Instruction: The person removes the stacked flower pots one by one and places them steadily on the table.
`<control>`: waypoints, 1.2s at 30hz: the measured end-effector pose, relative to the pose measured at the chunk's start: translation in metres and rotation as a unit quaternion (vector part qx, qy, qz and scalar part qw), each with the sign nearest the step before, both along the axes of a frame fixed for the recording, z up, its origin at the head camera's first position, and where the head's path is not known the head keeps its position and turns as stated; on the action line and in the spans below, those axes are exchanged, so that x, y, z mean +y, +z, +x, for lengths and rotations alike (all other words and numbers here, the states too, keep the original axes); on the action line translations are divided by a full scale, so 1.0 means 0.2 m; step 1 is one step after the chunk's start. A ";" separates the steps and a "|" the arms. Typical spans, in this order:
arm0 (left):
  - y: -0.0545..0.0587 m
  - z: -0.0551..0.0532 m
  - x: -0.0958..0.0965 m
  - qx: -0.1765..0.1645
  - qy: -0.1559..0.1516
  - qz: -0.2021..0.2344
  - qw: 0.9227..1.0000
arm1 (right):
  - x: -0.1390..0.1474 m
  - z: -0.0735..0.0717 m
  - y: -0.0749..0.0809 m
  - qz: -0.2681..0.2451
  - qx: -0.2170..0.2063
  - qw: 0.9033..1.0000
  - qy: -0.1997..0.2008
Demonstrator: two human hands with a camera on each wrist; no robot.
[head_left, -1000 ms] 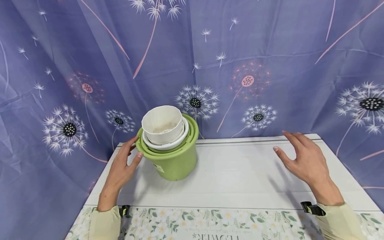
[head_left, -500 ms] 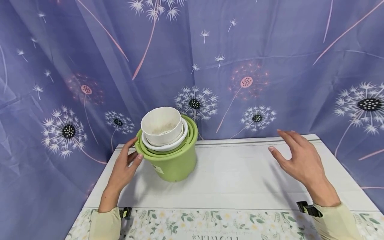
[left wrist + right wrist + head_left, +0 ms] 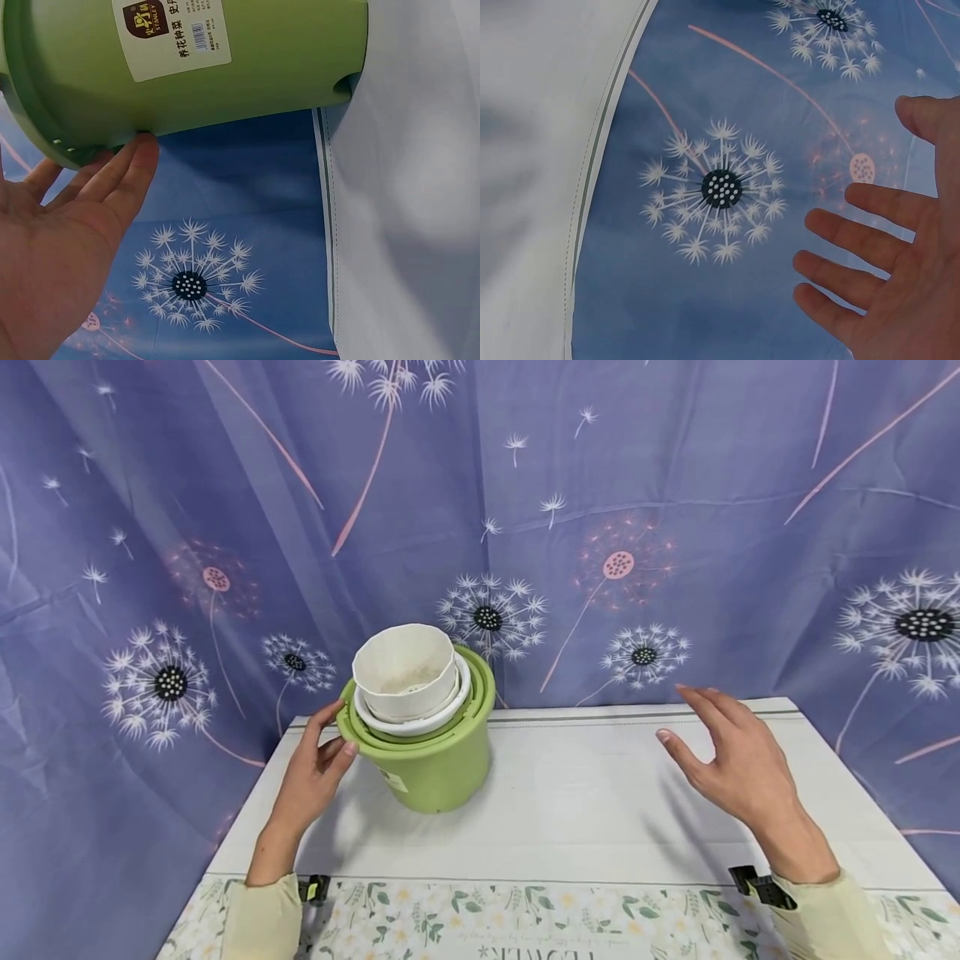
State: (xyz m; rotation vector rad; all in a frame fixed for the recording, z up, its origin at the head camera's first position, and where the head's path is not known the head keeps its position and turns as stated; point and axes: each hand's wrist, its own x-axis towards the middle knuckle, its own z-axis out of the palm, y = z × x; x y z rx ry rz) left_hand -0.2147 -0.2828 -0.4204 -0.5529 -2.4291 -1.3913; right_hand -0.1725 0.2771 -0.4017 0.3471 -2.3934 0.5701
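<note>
A nested stack of flower pots stands on the left of the table: a green pot (image 3: pixel 442 777) outside, another green rim (image 3: pixel 397 742) inside it, then a round white pot (image 3: pixel 463 681) and a fluted white pot (image 3: pixel 405 672) on top, with some brown dirt at its bottom. My left hand (image 3: pixel 306 785) is at the stack's left side, its nearly straight fingers (image 3: pixel 131 169) touching the green pot just under the rim. Over the table's right half my right hand (image 3: pixel 738 760) hovers, fingers spread and touching nothing.
A white table cover (image 3: pixel 570 793) with a floral front border (image 3: pixel 450 914) lies under the pots. Behind and to the left hangs a blue-purple dandelion curtain (image 3: pixel 555 468), close to the stack. The green pot carries a paper label (image 3: pixel 176 37).
My right hand has drifted left, toward the pots, still holding nothing. The left hand and the stack stay about where they were.
</note>
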 end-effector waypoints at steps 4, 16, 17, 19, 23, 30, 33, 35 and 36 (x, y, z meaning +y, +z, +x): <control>0.00 -0.02 0.00 -0.003 -0.008 0.010 1.000 | -0.02 0.01 0.01 -0.003 0.006 1.000 0.008; 0.02 -0.03 0.00 -0.009 -0.013 0.017 1.000 | -0.12 -0.01 0.05 -0.022 0.021 0.999 0.036; 0.02 -0.03 0.00 -0.009 -0.014 0.017 1.000 | -0.13 -0.02 0.06 -0.023 0.020 0.999 0.038; 0.02 -0.03 0.01 -0.011 -0.014 0.015 1.000 | -0.15 -0.02 0.06 -0.024 0.023 0.999 0.041; 0.02 -0.02 0.01 -0.012 -0.014 0.012 1.000 | -0.18 -0.03 0.08 -0.025 0.026 0.998 0.049; 0.01 0.00 0.00 -0.019 -0.011 0.011 1.000 | -0.24 -0.04 0.08 -0.027 0.023 0.997 0.063; 0.00 0.00 0.00 -0.020 -0.008 0.006 1.000 | -0.27 -0.05 0.08 -0.029 0.021 0.997 0.071; 0.00 0.00 0.00 -0.023 -0.009 0.005 1.000 | -0.28 -0.06 0.08 -0.030 0.019 0.997 0.074; 0.00 0.00 0.00 -0.024 -0.009 0.005 1.000 | -0.29 -0.06 0.08 -0.031 0.018 0.996 0.075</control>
